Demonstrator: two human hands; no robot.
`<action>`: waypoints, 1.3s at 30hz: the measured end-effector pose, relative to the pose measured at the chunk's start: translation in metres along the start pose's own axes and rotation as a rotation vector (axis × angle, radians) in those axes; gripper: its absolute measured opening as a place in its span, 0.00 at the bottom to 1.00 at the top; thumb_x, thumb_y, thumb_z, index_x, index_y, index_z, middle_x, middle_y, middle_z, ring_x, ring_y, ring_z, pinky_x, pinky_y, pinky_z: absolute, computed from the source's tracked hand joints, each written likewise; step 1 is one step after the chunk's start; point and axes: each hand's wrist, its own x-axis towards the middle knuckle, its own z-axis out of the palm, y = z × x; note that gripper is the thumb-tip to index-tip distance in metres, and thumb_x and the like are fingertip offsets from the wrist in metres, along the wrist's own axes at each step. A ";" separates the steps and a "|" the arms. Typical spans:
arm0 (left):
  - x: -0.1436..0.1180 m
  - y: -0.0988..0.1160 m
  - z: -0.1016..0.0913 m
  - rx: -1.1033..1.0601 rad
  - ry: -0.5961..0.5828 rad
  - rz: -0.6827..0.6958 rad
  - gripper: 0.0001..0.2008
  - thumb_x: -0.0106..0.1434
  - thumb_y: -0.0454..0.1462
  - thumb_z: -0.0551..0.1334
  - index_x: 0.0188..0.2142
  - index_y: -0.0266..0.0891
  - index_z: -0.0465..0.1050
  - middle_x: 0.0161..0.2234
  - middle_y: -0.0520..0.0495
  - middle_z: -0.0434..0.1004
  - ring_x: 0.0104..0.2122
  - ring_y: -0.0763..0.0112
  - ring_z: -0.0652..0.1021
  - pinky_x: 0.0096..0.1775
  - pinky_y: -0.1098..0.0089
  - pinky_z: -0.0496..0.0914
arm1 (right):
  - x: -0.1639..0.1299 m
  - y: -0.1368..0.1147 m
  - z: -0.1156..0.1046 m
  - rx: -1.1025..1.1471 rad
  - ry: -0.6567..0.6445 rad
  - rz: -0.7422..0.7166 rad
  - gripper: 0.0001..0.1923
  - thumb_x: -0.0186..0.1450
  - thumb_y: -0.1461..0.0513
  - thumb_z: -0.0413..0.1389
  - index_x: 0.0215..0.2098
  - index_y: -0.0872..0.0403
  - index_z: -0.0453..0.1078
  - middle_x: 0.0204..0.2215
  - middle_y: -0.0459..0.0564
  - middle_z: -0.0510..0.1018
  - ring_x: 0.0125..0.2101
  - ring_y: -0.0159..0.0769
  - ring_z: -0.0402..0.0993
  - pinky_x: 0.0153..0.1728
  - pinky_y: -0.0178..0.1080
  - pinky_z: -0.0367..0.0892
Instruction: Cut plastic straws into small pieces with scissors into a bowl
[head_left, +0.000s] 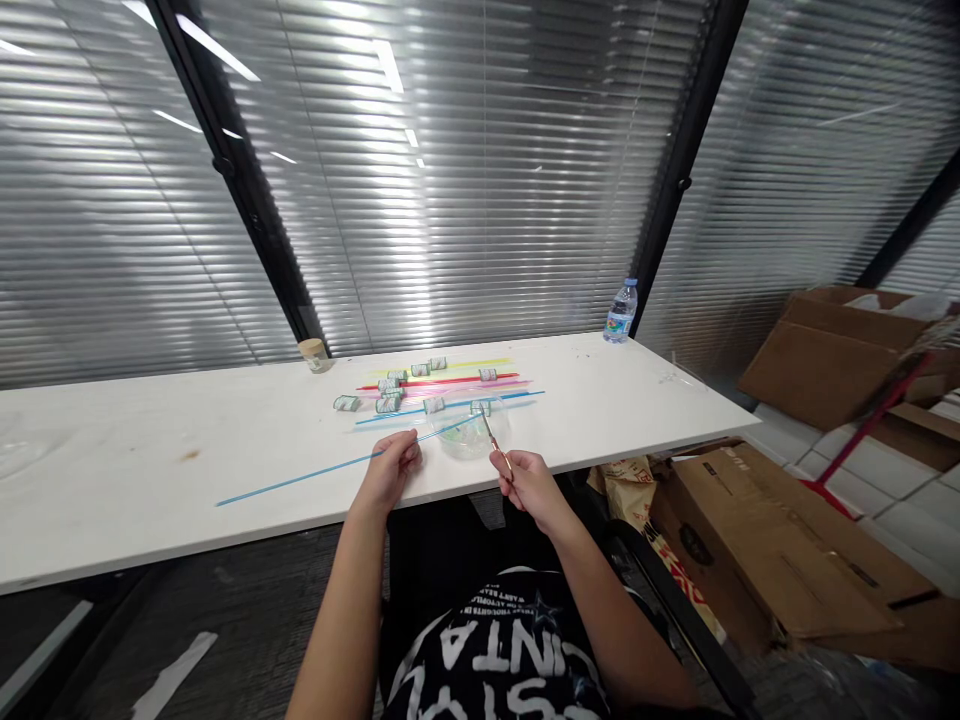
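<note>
Okay, I see the left hand point(396, 462) pinching a blue straw point(300, 477) | right hand point(525, 482) holding scissors point(490, 434), blades by the straw's far end | both over a clear bowl point(469, 452) | beyond, red straws point(450, 381) on the white table point(112, 480) | water bottle point(619, 315) at the back edge, right

Pinches a long blue straw point(300, 479) in the left hand point(397, 462), at the near left of a clear round bowl point(480, 450), extending the straw's right end over it. Holds scissors point(492, 441) in the right hand point(523, 482), at the bowl's near right, pointing the blades over it, close to that end. Shows yellow straws point(487, 362), red straws point(450, 381) and small white-and-green labels point(388, 403) mostly behind the bowl, on a white table point(585, 405). Includes a tan-lidded jar point(313, 356) well back left of the bowl, a water bottle point(619, 315) well back right.
</note>
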 end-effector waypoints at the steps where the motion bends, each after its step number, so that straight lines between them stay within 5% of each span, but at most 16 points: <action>1: 0.000 0.000 0.000 -0.003 0.000 0.000 0.23 0.52 0.41 0.69 0.16 0.38 0.55 0.15 0.59 0.51 0.17 0.81 0.56 0.22 0.74 0.51 | 0.000 0.000 0.000 -0.001 0.003 0.001 0.27 0.57 0.41 0.58 0.20 0.53 0.56 0.14 0.40 0.65 0.10 0.21 0.51 0.12 0.31 0.41; 39: -0.001 0.002 0.001 0.065 -0.018 -0.007 0.25 0.52 0.44 0.69 0.16 0.40 0.52 0.15 0.58 0.49 0.17 0.81 0.57 0.22 0.73 0.53 | 0.000 0.001 0.000 -0.031 -0.009 -0.005 0.27 0.56 0.43 0.60 0.20 0.53 0.57 0.13 0.40 0.64 0.11 0.22 0.51 0.13 0.31 0.42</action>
